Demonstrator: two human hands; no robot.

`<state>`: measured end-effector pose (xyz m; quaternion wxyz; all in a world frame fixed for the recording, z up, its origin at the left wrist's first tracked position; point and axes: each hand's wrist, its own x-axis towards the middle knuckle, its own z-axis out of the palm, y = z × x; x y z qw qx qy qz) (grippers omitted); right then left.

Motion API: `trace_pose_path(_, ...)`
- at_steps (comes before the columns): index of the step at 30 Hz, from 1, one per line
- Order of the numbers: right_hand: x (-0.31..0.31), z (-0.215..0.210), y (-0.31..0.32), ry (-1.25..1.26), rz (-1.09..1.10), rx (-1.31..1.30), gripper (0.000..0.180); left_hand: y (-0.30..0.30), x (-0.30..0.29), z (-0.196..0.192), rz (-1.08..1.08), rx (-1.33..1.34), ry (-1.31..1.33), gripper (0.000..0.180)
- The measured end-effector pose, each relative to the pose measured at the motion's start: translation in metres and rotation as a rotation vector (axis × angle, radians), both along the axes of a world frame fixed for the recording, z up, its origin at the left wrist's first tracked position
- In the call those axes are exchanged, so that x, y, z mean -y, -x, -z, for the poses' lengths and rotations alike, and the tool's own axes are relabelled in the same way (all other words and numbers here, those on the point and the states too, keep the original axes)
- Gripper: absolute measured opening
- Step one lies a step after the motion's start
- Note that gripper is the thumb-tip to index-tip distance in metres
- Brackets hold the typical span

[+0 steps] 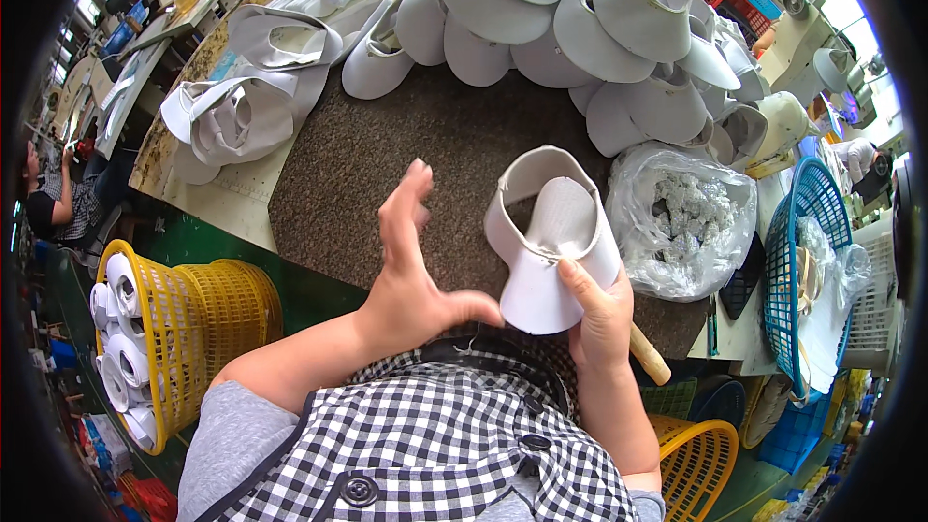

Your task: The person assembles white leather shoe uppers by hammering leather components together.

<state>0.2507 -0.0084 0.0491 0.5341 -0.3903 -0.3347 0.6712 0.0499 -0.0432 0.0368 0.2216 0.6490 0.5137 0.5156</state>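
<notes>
While the right hand pinches a curled white visor piece at centre frame, opening upward for inspection, the left hand hovers spread, empty, over the brown mat.

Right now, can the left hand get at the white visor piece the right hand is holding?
Probably yes. The left hand is open and empty, its thumb tip close beside the white visor piece in the right hand. Only bare brown mat lies behind; nothing sits between them.
</notes>
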Motion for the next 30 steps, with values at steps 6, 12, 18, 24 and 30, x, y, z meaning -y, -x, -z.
trace_pose_path(6,-0.012,-0.007,-0.01,0.012,-0.128,-0.146,0.046,-0.012,-0.012,-0.023,0.35,-0.193,-0.13,0.06)
trace_pose_path(12,0.001,-0.008,-0.009,-0.301,-0.132,0.091,0.072,-0.014,-0.01,-0.051,0.453,0.801,0.575,0.031)
trace_pose_path(18,0.012,-0.032,-0.003,-1.015,0.171,1.12,0.058,-0.026,-0.009,-0.049,0.425,0.833,0.622,0.028)
trace_pose_path(24,0.004,-0.034,-0.009,-0.845,0.071,0.953,0.028,-0.026,-0.013,-0.046,0.382,0.846,0.661,0.029)
trace_pose_path(30,0.0,-0.032,-0.013,-0.465,-0.047,0.615,0.013,-0.025,-0.015,-0.039,0.346,0.806,0.611,0.028)
